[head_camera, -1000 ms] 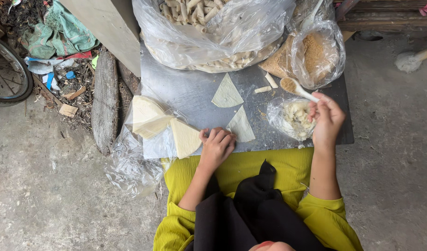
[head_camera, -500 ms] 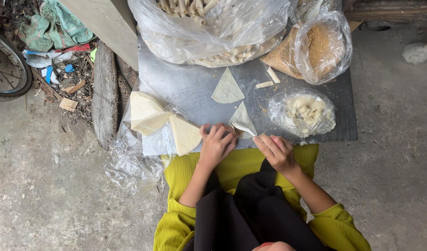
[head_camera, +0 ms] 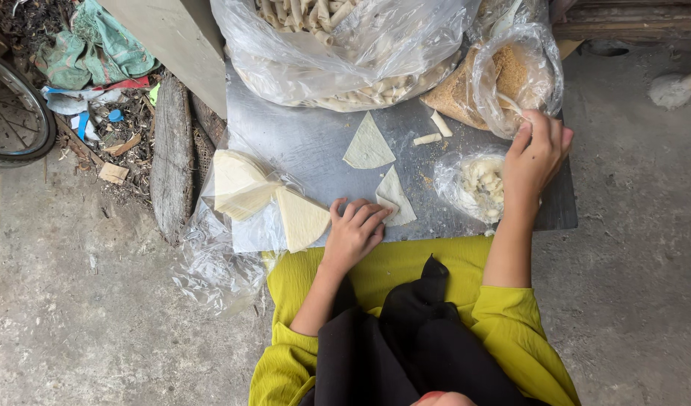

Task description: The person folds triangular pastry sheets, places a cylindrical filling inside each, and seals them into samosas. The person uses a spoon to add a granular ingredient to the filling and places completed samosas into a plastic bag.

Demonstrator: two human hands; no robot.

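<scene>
We are looking at a triangular wrapper [head_camera: 395,197] lying flat on the grey metal tray [head_camera: 300,143], near the tray's front edge. The left hand [head_camera: 354,231] is resting on it, fingers loosely curled and spread, fingertips pressing the wrapper's lower left corner; it is pinning the sheet rather than gripping it.

The right hand [head_camera: 537,158] is reaching up to the far right of the tray, fingers bunched together at the mouth of a clear bag of brown crumbs [head_camera: 503,75]. It is pinching something thin and pale there, but we cannot tell what it is. Just below that hand, a small clear bag of pale filling [head_camera: 477,184] is sitting on the tray.

A second triangular wrapper [head_camera: 369,143] is lying further back on the tray, apart from the first. Two short rolled pieces [head_camera: 434,131] are lying between it and the crumb bag. At the tray's left edge, a stack of wrappers [head_camera: 262,199] in loose plastic is fanning out, just beside the left hand.

Across the back, a large clear bag of finished rolls [head_camera: 345,45] is taking up the tray's far side. The person is wearing yellow-green sleeves [head_camera: 511,323] over a dark apron. To the left on the concrete floor, a wooden log [head_camera: 172,150] and a bicycle wheel [head_camera: 14,113] are lying beside scattered rubbish.
</scene>
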